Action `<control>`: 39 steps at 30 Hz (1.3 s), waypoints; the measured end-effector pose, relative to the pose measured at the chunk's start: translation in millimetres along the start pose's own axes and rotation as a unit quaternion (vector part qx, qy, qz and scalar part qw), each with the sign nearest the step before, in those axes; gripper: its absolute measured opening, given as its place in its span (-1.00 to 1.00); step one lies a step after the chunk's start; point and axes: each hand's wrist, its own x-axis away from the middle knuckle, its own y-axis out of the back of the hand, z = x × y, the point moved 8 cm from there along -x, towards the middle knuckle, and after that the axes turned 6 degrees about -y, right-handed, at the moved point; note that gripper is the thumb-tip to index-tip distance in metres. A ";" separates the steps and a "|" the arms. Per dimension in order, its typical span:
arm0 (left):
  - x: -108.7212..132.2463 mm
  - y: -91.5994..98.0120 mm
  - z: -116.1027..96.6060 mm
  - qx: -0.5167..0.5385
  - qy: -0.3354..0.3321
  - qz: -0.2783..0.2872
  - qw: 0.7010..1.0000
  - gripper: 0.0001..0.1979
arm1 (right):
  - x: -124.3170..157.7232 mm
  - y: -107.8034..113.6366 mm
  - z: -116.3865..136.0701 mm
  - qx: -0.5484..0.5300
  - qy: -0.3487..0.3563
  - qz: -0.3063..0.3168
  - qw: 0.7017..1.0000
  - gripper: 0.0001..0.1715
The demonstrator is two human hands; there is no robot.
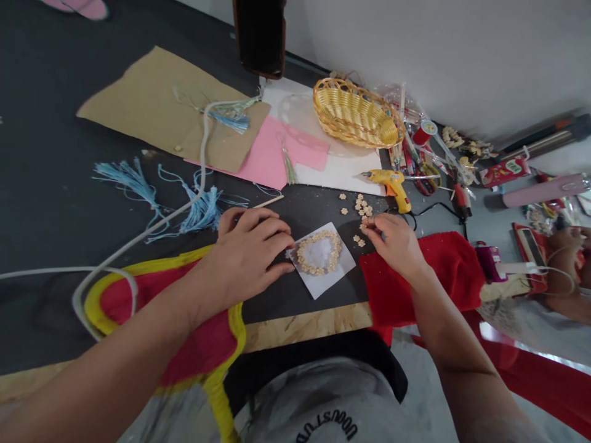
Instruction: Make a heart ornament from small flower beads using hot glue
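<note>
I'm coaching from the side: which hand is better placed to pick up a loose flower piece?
Probably the right hand: it is right at the loose flower pieces, whereas the left hand is at the opposite side of the white card.

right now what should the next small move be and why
Perhaps lift one of the loose flowers with the right hand, since its fingertips are at them, while the left hand is by the paper bearing the flower ring.

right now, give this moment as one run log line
left hand: at edge of white card | right hand: at loose flower pieces | white card: bears flower-piece ring | yellow glue gun: beyond right hand
</note>
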 end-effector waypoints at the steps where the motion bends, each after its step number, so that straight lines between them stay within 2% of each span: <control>1: -0.2 0.0 -0.2 0.003 0.000 0.003 1.000 -0.81 | 0.4 0.1 -0.2 0.001 -0.002 0.000 1.000 -0.86; 6: 0.5 0.1 0.6 0.001 0.009 0.006 1.000 -0.83 | -0.1 7.6 -1.8 -0.027 -0.013 -0.001 1.000 -0.88; 10: 0.7 -1.1 0.6 0.002 0.010 0.012 1.000 -0.83 | -9.1 17.8 -8.3 -0.020 -0.032 -0.052 0.998 -0.81; 14: 0.2 -1.0 0.8 0.003 0.012 0.018 1.000 -0.82 | -23.5 11.7 -14.3 0.018 -0.053 -0.060 0.997 -0.81; 18: 0.0 0.0 0.7 0.002 0.014 0.016 1.000 -0.83 | -32.4 7.8 -10.0 0.038 -0.028 -0.074 0.996 -0.87; 21: 0.1 0.7 -0.6 0.006 0.010 0.011 1.000 -0.81 | -30.3 14.6 -3.6 0.024 -0.017 -0.096 0.995 -0.89; 25: 0.4 0.4 -0.1 0.007 0.012 0.012 1.000 -0.80 | -13.2 25.7 8.9 -0.041 -0.048 -0.095 0.993 -0.88; 29: 0.0 1.2 -0.9 0.007 0.011 0.015 1.000 -0.79 | 16.2 24.6 44.3 -0.081 0.006 -0.061 0.995 -0.91; 33: -0.6 3.3 -3.8 -0.010 0.006 0.019 1.000 -0.77 | 43.8 9.2 79.7 -0.123 0.115 -0.008 0.986 -0.93; 36: -0.3 3.6 -5.4 -0.021 0.000 0.015 1.000 -0.66 | 54.9 -1.5 93.9 -0.085 0.175 -0.003 0.981 -0.97; 39: 0.2 3.6 -6.0 -0.026 -0.005 0.004 1.000 -0.56 | 56.0 -9.3 97.1 -0.035 0.187 -0.002 0.982 -0.97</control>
